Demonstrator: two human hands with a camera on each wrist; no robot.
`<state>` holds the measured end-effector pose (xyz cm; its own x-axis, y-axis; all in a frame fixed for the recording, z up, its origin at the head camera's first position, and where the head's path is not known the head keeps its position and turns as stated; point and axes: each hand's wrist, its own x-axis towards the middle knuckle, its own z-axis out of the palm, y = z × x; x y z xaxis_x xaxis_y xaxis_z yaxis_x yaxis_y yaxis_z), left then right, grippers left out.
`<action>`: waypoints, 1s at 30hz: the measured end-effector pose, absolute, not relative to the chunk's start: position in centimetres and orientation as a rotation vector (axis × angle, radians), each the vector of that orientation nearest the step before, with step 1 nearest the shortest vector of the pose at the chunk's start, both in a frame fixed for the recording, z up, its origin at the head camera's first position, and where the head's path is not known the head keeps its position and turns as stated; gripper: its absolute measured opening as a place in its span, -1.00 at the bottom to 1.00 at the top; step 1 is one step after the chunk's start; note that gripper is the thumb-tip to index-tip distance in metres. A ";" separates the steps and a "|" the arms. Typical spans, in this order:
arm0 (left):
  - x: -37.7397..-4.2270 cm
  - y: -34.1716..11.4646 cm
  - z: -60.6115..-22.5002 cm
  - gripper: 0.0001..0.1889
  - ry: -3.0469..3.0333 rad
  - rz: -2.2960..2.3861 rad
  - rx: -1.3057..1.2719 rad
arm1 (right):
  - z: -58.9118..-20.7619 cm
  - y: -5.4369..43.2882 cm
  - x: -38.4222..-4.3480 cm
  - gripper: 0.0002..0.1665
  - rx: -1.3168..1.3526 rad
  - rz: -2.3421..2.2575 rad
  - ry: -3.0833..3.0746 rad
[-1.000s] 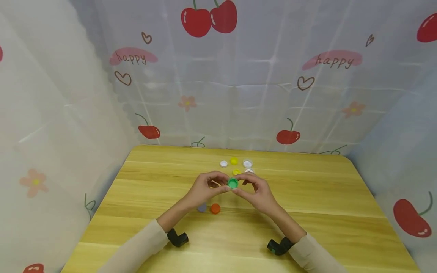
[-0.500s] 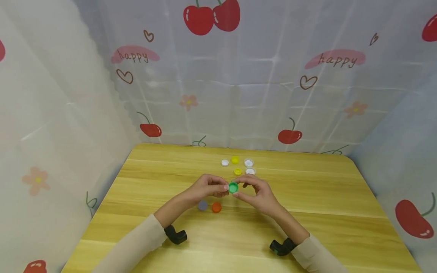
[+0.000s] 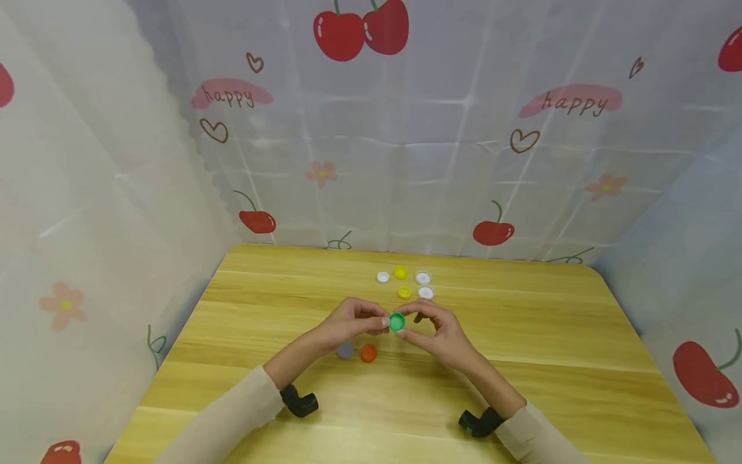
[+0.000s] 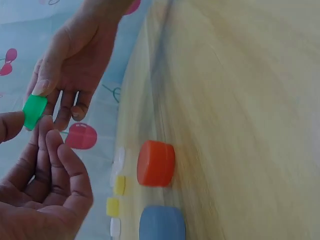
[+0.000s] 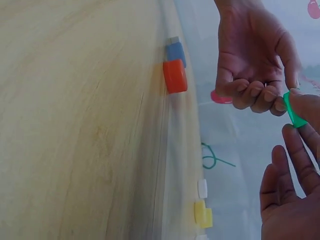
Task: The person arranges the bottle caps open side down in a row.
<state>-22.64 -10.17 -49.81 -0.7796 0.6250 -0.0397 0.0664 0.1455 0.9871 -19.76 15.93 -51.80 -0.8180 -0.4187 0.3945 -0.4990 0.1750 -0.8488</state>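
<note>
Between my two hands, raised above the table, is a small round green cap point(image 3: 397, 321), its hollow side facing the head camera. My left hand point(image 3: 348, 320) pinches its left edge, the thumb in front and the other fingers curled behind. From the other side my right hand point(image 3: 437, 330) holds it between thumb and index finger, the remaining fingers apart from it. The left wrist view shows the green cap point(image 4: 35, 112) edge-on between both hands. Below and left of it, an orange cap point(image 3: 368, 352) and a grey-blue cap point(image 3: 344, 350) lie on the table.
Beyond the hands lie a white cap point(image 3: 382, 277), two yellow caps point(image 3: 400, 272) and two white caps with clear rims point(image 3: 423, 278). The wooden table point(image 3: 556, 322) ends at a patterned curtain point(image 3: 394, 187) behind and on both sides.
The green cap and both hands have come slightly lower and nearer. My left thumb has shifted from below the cap to its left edge. The caps on the table stay put.
</note>
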 end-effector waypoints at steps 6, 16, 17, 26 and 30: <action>-22.4 -10.1 -50.3 -0.82 2.226 1.630 0.836 | -51.4 16.3 -19.7 -0.68 0.837 1.967 -2.432; -21.6 -9.7 -50.3 -0.86 2.760 1.237 1.552 | -51.5 17.1 -20.2 -0.48 0.677 2.391 -2.541; -21.7 -9.7 -50.4 -0.86 2.791 1.199 1.607 | -51.6 17.1 -20.2 -0.49 0.679 2.396 -2.548; -21.7 -9.7 -50.5 -0.82 2.910 1.044 1.758 | -52.1 16.6 -20.1 -0.54 0.762 2.518 -2.457; -21.6 -9.8 -50.5 -0.81 2.900 1.063 1.769 | -52.3 16.4 -20.1 -0.57 0.765 2.537 -2.433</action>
<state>-21.63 -9.82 -50.51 -0.4412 0.6541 0.6144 0.8962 0.3565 0.2640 -20.11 16.38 -52.26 -0.8119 -0.5836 -0.0132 0.0376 -0.0298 -0.9988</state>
